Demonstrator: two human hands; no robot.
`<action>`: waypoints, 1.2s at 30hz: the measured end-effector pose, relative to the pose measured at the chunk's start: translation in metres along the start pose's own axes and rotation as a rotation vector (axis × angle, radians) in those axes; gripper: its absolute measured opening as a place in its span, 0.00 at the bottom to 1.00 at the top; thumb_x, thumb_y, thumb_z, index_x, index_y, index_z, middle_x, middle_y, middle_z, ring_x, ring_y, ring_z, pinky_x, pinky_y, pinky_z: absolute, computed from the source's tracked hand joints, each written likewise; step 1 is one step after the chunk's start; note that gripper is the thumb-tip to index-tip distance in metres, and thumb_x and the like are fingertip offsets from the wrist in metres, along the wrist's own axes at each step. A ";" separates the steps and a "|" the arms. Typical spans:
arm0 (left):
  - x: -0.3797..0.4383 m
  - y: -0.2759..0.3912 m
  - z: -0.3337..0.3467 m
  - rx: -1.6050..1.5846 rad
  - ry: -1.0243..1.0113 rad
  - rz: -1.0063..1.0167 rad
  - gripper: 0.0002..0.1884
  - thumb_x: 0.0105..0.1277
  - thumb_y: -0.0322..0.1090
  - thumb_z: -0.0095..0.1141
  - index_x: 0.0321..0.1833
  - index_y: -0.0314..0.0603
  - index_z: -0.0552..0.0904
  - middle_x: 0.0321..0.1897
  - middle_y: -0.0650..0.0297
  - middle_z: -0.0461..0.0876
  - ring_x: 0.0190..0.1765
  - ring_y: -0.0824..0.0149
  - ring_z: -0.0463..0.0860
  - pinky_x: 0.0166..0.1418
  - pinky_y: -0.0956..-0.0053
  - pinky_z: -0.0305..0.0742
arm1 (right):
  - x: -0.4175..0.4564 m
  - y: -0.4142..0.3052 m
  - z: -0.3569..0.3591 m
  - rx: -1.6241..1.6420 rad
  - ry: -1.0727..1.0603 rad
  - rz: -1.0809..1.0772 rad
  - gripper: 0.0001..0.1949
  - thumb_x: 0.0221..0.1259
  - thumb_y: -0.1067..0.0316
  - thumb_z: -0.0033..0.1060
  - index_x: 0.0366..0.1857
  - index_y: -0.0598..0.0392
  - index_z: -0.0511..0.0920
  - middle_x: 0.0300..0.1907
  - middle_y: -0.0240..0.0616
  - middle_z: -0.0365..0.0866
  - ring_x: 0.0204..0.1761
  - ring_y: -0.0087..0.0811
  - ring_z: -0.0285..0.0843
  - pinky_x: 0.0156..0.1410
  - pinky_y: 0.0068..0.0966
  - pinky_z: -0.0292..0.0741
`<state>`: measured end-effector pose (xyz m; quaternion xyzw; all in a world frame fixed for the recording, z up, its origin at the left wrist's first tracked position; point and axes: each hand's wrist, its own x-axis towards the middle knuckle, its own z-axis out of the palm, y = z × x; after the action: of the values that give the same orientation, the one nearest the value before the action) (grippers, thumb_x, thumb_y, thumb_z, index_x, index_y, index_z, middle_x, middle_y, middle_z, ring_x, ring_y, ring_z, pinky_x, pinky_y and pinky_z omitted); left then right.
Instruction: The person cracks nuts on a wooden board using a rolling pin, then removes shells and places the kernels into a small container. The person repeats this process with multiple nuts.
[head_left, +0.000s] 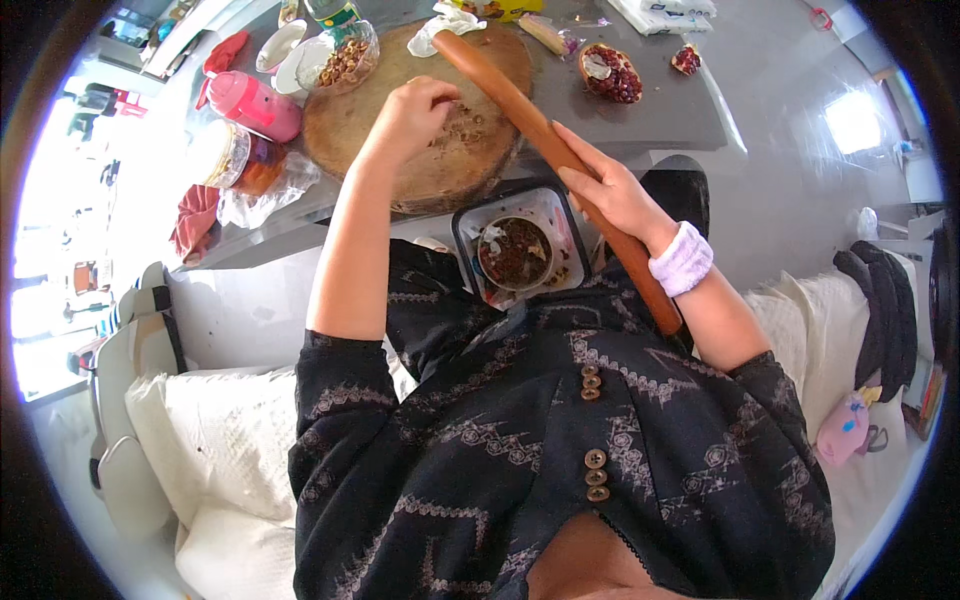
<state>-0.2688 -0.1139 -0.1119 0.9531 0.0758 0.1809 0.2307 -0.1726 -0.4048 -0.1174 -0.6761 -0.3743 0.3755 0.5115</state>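
Observation:
My right hand (611, 191) grips a long brown wooden rolling pin (517, 105), held slantwise with its far end over the round wooden chopping board (345, 135). Above the board is my left hand (420, 112), its fingers curled; whether anything is between them cannot be made out. Brown shell bits (469, 131) lie scattered on the board beside that hand. A clear bowl of brown nuts (349, 64) stands at the board's far left edge, and crumpled white tissue (450, 22) lies at its far side. Below the board's near edge, a bin (574, 225) holds a round container of scraps (516, 251).
Left of the board are a pink bottle (255, 105), a lidded jar (244, 157), a clear plastic bag (274, 195) and white bowls (283, 46). Cut pomegranate (619, 75), a wrapped corn cob (546, 35) and a tissue pack (667, 13) lie to the right.

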 end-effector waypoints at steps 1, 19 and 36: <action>-0.001 0.003 -0.004 -0.073 -0.036 -0.097 0.12 0.61 0.32 0.60 0.47 0.39 0.86 0.43 0.58 0.85 0.47 0.62 0.84 0.53 0.69 0.77 | 0.000 0.001 -0.001 0.000 -0.003 0.005 0.31 0.72 0.57 0.54 0.76 0.40 0.56 0.38 0.29 0.77 0.30 0.18 0.71 0.41 0.20 0.74; -0.008 0.009 -0.012 -0.258 -0.072 -0.393 0.11 0.61 0.32 0.60 0.46 0.41 0.86 0.40 0.55 0.85 0.43 0.59 0.84 0.50 0.68 0.78 | 0.000 0.002 -0.001 0.018 -0.005 -0.002 0.31 0.72 0.58 0.55 0.76 0.42 0.56 0.37 0.29 0.76 0.30 0.19 0.70 0.41 0.20 0.73; -0.008 0.026 0.011 0.160 -0.151 0.072 0.12 0.61 0.32 0.53 0.44 0.43 0.86 0.46 0.57 0.82 0.49 0.52 0.82 0.53 0.59 0.77 | 0.000 0.003 -0.001 0.020 -0.028 -0.010 0.31 0.74 0.57 0.50 0.77 0.40 0.53 0.31 0.26 0.70 0.29 0.16 0.69 0.37 0.18 0.73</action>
<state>-0.2704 -0.1431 -0.1111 0.9815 0.0382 0.1099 0.1521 -0.1714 -0.4054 -0.1207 -0.6636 -0.3811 0.3863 0.5150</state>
